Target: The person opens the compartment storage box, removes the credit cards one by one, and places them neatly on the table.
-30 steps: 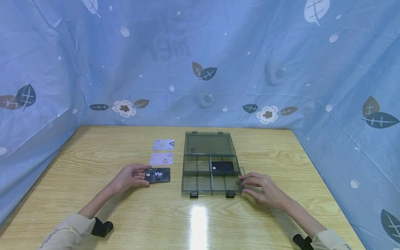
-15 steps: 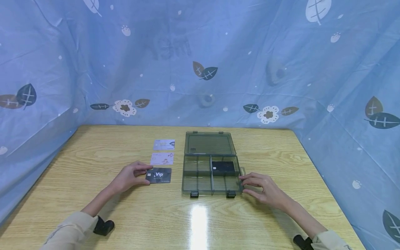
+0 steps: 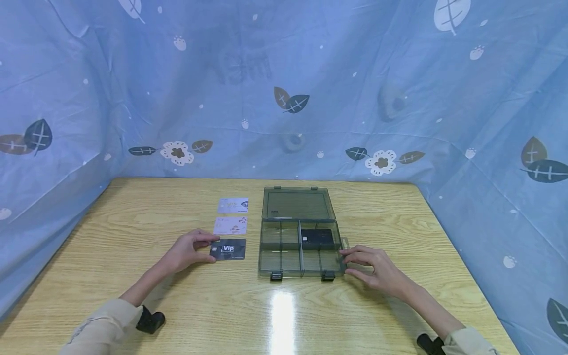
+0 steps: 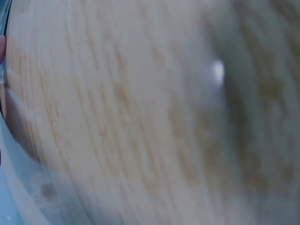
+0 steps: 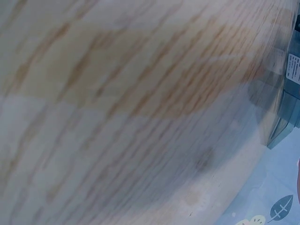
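In the head view the left hand (image 3: 186,252) pinches the left edge of a dark Vip card (image 3: 228,249) by its corners, thumb below and fingers above. The card lies flat or nearly so at table level. The right hand (image 3: 372,267) has its fingertips against the right side of a translucent grey-green divided box (image 3: 282,272), whose lid (image 3: 298,205) lies folded back behind it. A black card (image 3: 317,236) rests in the box's back right compartment. The right wrist view catches only the box's side (image 5: 293,96) at its edge.
Two pale cards, a silvery one (image 3: 233,205) and a pinkish one (image 3: 230,225), lie on the wooden table (image 3: 155,207) behind the dark card, left of the box. A patterned blue cloth (image 3: 239,123) hangs behind and at both sides.
The left hand and the dark Vip card have shifted slightly right, towards the box. The right hand and the box look unmoved.
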Motion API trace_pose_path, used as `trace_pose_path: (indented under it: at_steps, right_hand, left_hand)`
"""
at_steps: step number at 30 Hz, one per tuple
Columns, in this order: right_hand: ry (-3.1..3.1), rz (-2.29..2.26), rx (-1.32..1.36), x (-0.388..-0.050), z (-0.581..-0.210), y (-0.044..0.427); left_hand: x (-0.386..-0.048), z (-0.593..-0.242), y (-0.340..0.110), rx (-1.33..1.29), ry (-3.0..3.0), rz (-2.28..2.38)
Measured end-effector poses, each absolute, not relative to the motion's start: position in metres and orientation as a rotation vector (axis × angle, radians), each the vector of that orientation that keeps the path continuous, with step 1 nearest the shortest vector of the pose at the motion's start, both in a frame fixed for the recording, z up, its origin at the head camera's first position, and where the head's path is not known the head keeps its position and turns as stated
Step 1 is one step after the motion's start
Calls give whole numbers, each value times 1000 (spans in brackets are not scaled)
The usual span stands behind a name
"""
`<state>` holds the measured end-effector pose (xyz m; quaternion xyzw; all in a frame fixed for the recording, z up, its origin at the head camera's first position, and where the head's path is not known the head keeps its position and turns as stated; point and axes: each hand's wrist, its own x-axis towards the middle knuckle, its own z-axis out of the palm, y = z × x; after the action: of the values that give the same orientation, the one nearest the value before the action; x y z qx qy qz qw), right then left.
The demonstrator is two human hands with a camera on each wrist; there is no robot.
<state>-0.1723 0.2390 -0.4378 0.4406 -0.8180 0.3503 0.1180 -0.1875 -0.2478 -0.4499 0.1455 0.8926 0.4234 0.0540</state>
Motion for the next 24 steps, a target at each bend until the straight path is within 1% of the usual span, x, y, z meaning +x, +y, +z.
trace_pose_path:
  at_steps: [13, 24]
  right_hand:
    - [-2498, 1017, 1240, -172, -440, 242]
    - [-2450, 1016, 1278, -173, -442, 242]
  left_hand:
    - [-188, -444, -246, 436, 2758, 1166]
    - [-188, -445, -247, 448, 2684, 1282]
